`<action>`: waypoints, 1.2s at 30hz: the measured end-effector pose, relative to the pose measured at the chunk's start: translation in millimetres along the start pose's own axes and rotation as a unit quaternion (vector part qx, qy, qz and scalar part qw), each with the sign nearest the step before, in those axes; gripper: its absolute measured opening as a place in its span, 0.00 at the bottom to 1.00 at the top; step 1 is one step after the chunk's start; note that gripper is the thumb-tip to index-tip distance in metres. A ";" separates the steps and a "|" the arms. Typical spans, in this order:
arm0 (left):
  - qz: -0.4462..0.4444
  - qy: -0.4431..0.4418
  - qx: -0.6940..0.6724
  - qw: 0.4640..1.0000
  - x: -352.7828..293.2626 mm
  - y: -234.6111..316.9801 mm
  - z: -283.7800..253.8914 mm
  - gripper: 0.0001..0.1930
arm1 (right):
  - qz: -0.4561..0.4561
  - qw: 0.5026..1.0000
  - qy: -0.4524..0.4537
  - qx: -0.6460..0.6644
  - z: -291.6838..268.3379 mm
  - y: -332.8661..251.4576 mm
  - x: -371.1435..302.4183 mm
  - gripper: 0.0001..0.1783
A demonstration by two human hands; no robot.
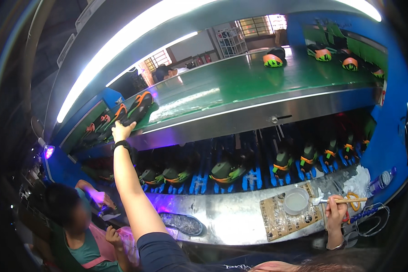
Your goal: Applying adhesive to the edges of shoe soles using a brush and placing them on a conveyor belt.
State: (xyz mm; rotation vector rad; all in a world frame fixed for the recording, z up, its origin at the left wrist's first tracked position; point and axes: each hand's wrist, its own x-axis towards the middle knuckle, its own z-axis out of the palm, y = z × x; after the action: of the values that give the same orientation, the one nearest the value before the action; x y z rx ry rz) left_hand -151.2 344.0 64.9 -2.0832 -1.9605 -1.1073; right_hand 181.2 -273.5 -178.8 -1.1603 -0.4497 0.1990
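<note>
My left arm reaches up to the green belt (204, 102), where my left hand (122, 130) grips the near end of a black shoe upper with orange trim (142, 106). Its fingers are partly hidden against the shoe. More black and orange shoes (105, 120) lie close by, to the left of that hand. At the lower right, my right hand (334, 212) is closed around a brush with a wooden handle (356, 200). The brush's pale tip points left, near a round clear tub (296, 201) of cloudy liquid, which stands on taped brown cardboard (269, 217).
Below the belt, several black, green and orange shoes (229, 171) sit on blue holders (252, 180). A dark shoe sole (182, 224) lies on the metal table (226, 226). Orange-handled scissors (354, 201) and crumpled white tissue (359, 180) lie right. A co-worker (84, 226) sits left.
</note>
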 end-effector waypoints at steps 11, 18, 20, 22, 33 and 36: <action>0.177 0.088 -0.150 0.969 -3.5 4.4 -11.1 0.31 | 0.023 0.999 0.000 -0.047 33.8 23.1 9.3 0.07; 0.170 0.177 -0.337 0.909 -51.5 22.5 -98.6 0.24 | 0.076 0.992 -0.085 -0.056 68.5 40.9 26.6 0.09; 0.184 0.186 -0.328 0.908 -60.3 27.9 -117.1 0.26 | 0.073 0.991 -0.099 -0.048 77.3 39.1 26.7 0.09; 0.180 0.218 -0.318 0.905 -66.9 37.3 -123.2 0.30 | 0.071 0.991 -0.101 -0.040 83.1 36.5 24.7 0.09; 0.154 0.201 -0.475 0.843 -41.7 48.6 -47.5 0.67 | 0.067 0.995 -0.080 -0.011 88.9 20.9 11.3 0.08; 0.067 0.258 -0.486 0.832 -40.1 49.7 -49.9 0.61 | 0.068 0.995 -0.076 -0.013 87.8 18.5 8.7 0.08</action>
State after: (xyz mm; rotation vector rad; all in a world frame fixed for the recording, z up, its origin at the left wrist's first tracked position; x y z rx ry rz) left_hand -125.8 275.8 100.5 -1.8027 -1.0185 -2.6503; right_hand 151.7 -189.3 -165.3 -1.2074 -0.5079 0.4022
